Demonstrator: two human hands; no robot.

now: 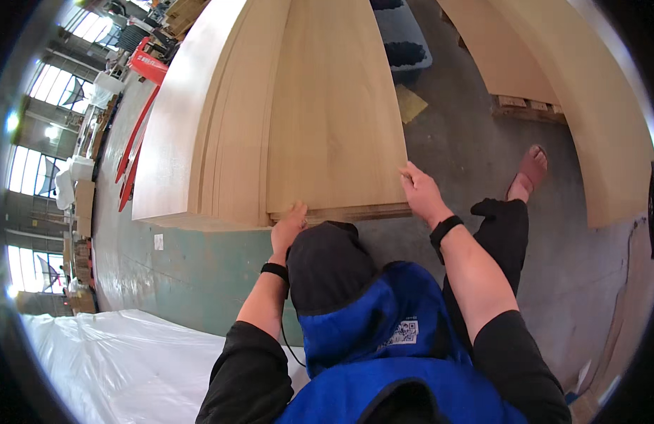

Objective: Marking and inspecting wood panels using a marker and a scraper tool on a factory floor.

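Observation:
A long, pale wooden panel (334, 127) lies flat in front of me, on top of other boards whose edges show beneath its near end. At its near left corner, my left hand (290, 225) is closed on the edge, fingertips over the top. My right hand (423, 196) grips the near right corner, with the thumb and fingers bent around the side edge. The undersides of both grips are hidden. Left of the panel rises a taller stack of similar pale boards (175, 134), running alongside it.
Beyond the left stack stands a red pallet jack (146, 67). A blue-grey tub (409, 39) and a yellowish flat scrap (410, 104) are on the floor to the right. Further right, large boards (588, 106) rest by a wooden pallet (528, 108). White plastic sheeting (122, 360) spreads at lower left.

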